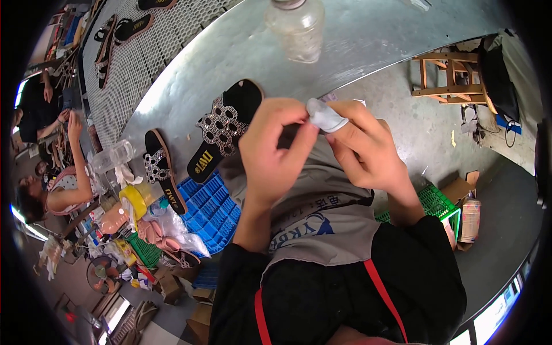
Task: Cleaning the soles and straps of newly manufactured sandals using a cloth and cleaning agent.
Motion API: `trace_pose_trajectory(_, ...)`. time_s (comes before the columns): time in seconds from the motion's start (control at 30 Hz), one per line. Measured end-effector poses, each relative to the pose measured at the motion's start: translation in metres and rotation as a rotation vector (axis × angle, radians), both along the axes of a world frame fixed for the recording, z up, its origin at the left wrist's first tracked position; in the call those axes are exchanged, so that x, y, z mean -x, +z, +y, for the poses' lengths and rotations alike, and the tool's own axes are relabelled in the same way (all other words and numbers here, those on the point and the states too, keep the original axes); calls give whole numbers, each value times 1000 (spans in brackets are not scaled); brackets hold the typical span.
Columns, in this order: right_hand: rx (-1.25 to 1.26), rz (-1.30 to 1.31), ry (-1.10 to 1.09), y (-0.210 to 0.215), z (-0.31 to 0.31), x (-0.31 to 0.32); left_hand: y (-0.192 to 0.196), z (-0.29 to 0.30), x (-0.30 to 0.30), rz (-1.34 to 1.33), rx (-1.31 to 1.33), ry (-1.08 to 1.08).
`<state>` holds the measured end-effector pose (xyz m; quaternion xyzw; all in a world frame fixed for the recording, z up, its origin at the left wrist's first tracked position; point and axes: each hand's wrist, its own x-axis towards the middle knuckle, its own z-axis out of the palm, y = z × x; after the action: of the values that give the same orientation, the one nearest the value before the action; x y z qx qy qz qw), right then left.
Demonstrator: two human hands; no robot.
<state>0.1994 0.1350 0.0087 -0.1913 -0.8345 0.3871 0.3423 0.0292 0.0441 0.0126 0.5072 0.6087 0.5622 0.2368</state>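
A whitish, translucent finger cot with a rolled rim covers a fingertip of my right hand. That hand's other fingers are curled, and the thumb bends in just under the cot. My left hand pinches the cot's near-left edge between thumb and forefinger. Both hands are raised over the grey apron. Left of my left hand, a black sandal with a jewelled strap lies on the metal table, close to the wrist. Its smaller-looking mate lies further left at the table's edge.
A clear plastic jar stands on the table ahead. More sandals rest on a perforated conveyor at far left. A blue crate sits below left, a green crate right, a wooden stool far right. A co-worker is at left.
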Motion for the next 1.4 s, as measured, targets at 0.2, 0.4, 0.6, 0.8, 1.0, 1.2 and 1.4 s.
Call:
trace_pose_trajectory(0.2,113,111,217,-4,-10,5,11,-7,32,-344,-139,82)
trace_pose_trajectory(0.4,652,246,79,6,-46,27,19,-21,37,-596,-31,-36)
trace_pose_trajectory(0.6,958,143,253,7,-34,40,29,-23,39,-365,41,-76)
trace_pose_trajectory(0.8,1162,392,125,-1,-31,39,31,-29,54,-341,105,-43)
trace_pose_trajectory(1.0,1609,290,227,3,-40,36,24,-23,55,-373,39,97)
trace_pose_trajectory(1.2,1685,460,157,5,-44,23,8,-10,53,-199,83,183)
trace_pose_trajectory(1.4,1846,626,202,-6,-32,27,3,-2,65,-202,33,244)
